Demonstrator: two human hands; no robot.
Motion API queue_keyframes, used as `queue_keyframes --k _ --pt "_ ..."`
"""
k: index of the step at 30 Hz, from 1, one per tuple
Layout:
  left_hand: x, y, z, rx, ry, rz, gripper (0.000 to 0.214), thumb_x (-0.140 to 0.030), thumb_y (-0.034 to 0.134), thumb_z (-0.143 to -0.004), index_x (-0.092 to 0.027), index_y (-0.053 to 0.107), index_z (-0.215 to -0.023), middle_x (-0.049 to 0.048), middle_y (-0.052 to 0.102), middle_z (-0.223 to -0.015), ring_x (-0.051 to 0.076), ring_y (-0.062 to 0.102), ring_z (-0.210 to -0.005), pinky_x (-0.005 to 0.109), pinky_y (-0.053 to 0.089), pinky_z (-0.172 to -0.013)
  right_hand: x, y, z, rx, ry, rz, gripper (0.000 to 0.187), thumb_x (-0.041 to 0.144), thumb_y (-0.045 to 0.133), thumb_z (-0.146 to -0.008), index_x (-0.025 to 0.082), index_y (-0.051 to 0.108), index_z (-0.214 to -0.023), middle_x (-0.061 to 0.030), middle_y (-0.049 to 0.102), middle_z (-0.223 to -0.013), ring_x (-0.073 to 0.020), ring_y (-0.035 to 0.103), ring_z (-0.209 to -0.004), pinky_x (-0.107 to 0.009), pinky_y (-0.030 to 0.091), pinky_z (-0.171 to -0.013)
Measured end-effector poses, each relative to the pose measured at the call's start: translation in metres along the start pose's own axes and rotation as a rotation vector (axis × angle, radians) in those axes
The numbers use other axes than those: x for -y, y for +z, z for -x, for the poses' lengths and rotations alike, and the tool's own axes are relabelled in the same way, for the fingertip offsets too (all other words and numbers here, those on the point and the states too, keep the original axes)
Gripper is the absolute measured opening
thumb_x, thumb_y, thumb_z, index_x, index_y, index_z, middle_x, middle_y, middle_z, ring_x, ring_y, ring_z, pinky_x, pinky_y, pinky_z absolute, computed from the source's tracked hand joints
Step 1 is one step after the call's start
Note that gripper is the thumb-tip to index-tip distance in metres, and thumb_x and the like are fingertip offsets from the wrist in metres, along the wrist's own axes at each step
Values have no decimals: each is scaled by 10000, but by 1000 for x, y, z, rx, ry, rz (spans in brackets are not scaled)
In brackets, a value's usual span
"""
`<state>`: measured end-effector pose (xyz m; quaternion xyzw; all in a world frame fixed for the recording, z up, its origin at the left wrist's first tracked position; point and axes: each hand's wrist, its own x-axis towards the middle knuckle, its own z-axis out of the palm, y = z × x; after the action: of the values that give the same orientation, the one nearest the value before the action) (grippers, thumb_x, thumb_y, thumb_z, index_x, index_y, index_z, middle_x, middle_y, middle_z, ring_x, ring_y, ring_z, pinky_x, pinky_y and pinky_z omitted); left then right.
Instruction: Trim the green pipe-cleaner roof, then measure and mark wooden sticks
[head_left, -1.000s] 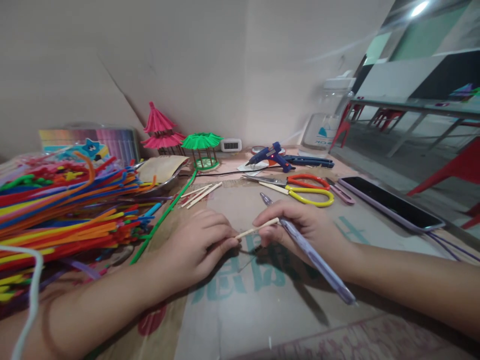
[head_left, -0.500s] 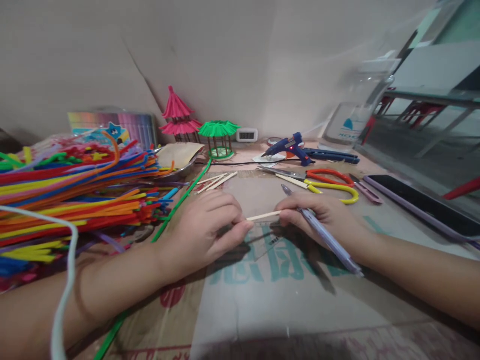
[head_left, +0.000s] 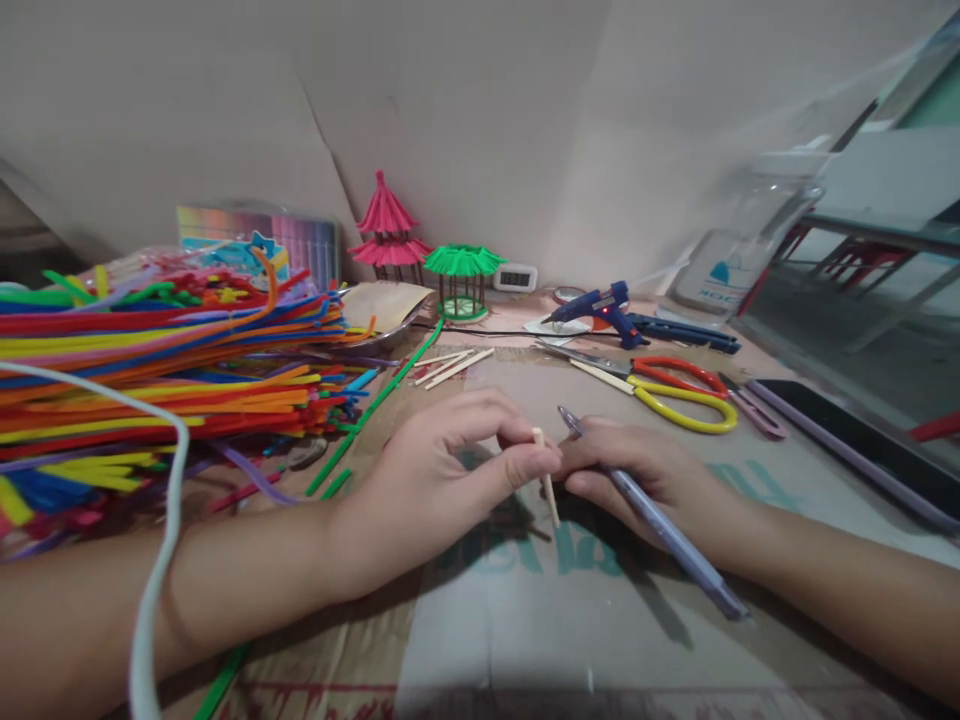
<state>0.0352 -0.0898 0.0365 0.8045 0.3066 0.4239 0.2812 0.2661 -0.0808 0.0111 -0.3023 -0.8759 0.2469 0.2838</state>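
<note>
My left hand (head_left: 442, 470) pinches a short wooden stick (head_left: 546, 483) between thumb and fingers, holding it nearly upright over the cardboard sheet (head_left: 525, 600). My right hand (head_left: 637, 470) sits close beside it, fingers closed around a lilac pen (head_left: 660, 525) that lies along the hand with its tip toward the stick. The two hands almost touch at the stick.
A heap of coloured pipe cleaners (head_left: 172, 370) fills the left. Loose sticks (head_left: 450, 365), a green pipe cleaner (head_left: 382, 395), scissors (head_left: 660, 390), a blue glue gun (head_left: 604, 310), a phone (head_left: 862, 435) and two small pavilion models (head_left: 390, 235) lie further back against the wall.
The stick was held level between both hands; now only my left hand holds it, turned nearly upright. The camera view has shifted left.
</note>
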Motion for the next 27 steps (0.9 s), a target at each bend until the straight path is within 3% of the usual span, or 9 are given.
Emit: queue_keyframes --k 10,21,27 --pt "-2 0 1 19 -117 81 177 -219 670 -906 -169 642 -738 -38 653 -735 92 601 -713 188 476 -702 -2 0 1 11 -31 -31 125 251 563 -986 198 676 -978 -32 680 -827 -153 600 -764 -266 466 -703" --pt "-2 3 2 43 -178 66 100 -203 654 -915 -174 728 -855 -11 751 -825 128 682 -770 222 545 -736 3 2 1 -23 -53 -14 176 353 663 -936 196 675 -1015 -35 693 -822 -156 621 -737 -263 474 -673" --pt "14 -3 -2 35 -122 -123 123 -294 680 -905 -189 729 -863 -15 744 -816 136 671 -753 237 521 -721 -1 -1 -1 -115 7 92 98 242 582 -966 216 674 -949 -33 718 -801 -168 643 -738 -276 486 -686"
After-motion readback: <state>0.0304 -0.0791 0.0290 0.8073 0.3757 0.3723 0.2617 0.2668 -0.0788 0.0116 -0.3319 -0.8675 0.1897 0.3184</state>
